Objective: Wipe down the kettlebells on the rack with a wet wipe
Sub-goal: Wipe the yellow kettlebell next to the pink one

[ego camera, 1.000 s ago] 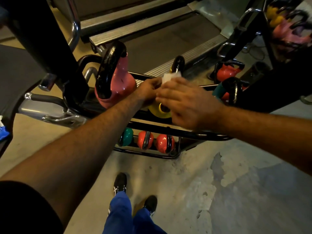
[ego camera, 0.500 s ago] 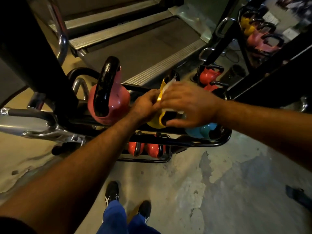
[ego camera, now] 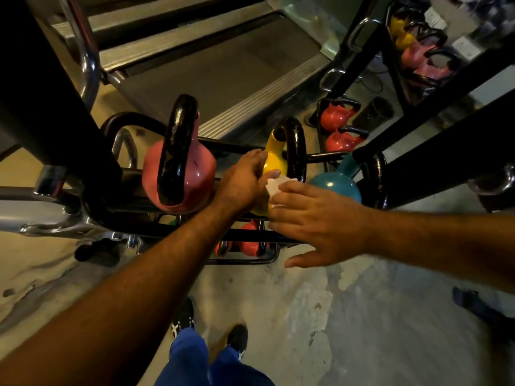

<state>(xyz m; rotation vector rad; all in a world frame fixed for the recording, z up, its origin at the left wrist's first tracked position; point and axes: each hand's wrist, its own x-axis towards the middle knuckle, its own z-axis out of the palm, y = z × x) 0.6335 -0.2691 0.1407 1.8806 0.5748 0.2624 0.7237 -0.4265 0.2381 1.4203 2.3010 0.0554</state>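
A yellow kettlebell [ego camera: 274,158] with a black handle stands on the top tier of the black rack [ego camera: 323,156], between a large pink kettlebell [ego camera: 202,174] and a teal kettlebell [ego camera: 335,185]. My left hand [ego camera: 243,181] holds the yellow kettlebell's left side, fingers along its neck and thumb on its front. My right hand [ego camera: 317,218] presses a white wet wipe [ego camera: 278,186] against the yellow body with spread, nearly straight fingers. Most of the wipe is hidden under those fingers.
Small red kettlebells [ego camera: 250,246] sit on the lower tier. A treadmill [ego camera: 223,73] lies just behind the rack. Red kettlebells [ego camera: 338,118] stand behind on the right, and a second rack [ego camera: 418,54] holds more. A thick black post [ego camera: 55,107] rises at left. My feet [ego camera: 184,320] stand on worn concrete.
My right hand has slid the wipe from the yellow kettlebell's handle down to its body. My left hand has moved up onto its neck. The view has tilted and the teal kettlebell has come into sight.
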